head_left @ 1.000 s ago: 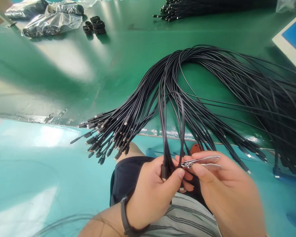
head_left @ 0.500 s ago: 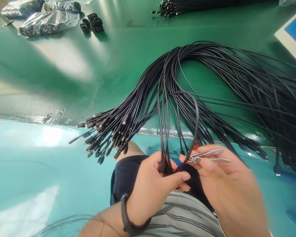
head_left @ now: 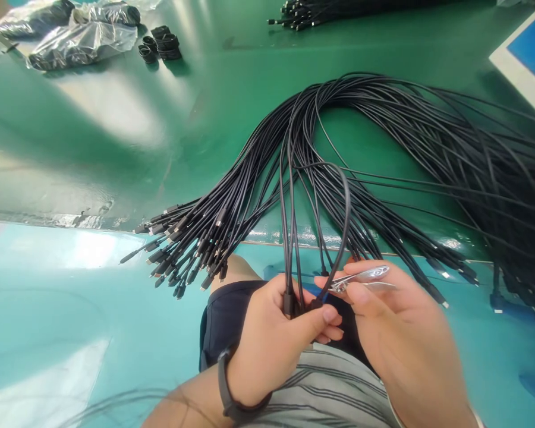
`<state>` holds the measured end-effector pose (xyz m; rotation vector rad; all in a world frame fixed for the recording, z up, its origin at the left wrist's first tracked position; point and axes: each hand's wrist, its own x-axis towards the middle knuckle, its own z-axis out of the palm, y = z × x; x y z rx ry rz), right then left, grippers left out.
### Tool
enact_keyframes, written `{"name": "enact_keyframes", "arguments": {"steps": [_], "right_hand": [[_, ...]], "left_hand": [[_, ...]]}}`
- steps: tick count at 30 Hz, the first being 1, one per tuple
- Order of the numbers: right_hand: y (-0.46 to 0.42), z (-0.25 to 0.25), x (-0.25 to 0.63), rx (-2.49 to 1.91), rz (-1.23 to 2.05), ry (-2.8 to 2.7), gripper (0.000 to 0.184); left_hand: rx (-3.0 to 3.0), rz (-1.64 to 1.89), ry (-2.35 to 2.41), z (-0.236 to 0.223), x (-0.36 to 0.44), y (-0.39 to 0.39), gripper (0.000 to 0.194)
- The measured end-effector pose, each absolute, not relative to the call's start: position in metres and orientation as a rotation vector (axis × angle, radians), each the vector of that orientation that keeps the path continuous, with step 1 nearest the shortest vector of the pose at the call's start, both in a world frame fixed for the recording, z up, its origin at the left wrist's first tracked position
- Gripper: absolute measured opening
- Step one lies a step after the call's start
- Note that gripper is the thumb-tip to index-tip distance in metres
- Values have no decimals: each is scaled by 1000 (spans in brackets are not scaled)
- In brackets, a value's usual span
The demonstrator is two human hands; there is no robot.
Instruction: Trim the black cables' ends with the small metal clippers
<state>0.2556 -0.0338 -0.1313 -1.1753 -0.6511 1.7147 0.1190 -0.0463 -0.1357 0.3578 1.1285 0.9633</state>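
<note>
Several black cables (head_left: 289,249) come down into my left hand (head_left: 280,339), whose thumb and fingers are closed around their plug ends. One of them is a bent cable (head_left: 346,208) that arches up and back down to my thumb. Silver nail clippers (head_left: 361,279) sit between the thumb and fingers of my right hand (head_left: 396,327). Their jaws are close beside the bent cable, just above its plug; whether they touch it I cannot tell. Most of the held plugs are hidden by my fingers.
A large bundle of cables (head_left: 339,89) drapes across the green table (head_left: 116,148), with plug ends (head_left: 191,249) hanging over its front edge. Behind lie plastic-wrapped bundles (head_left: 84,44), small coiled cables (head_left: 166,44) and another cable bundle (head_left: 303,13). A white-framed blue panel (head_left: 526,59) is at right.
The held cable has bowed out to the right into a wider arch. My right hand with the clippers moved slightly up and right, then back left. My left hand keeps its hold.
</note>
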Motion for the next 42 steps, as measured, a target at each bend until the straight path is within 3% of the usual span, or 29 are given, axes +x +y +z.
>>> {"name": "enact_keyframes", "arguments": {"steps": [9,25,31,37,42], "right_hand": [[-29,-129,263,-824,1900,-718,9],[-21,-115,264,-1015,1600,-1209,9],[-19,-118,264,-968,1684,-1039,9],[-14,-125,270,-833,1777,-934,11],[-21,-128,264,-915,1766,-754,8]], "left_hand": [[362,972,982,-144,117,-48,19],[317,1030,1106,-135,123,-44,32],[344,1001,801,-154,120,-46,24],[177,699,272,-177,107,-40,37],[339,800,475,-161,109,-40,25]]}}
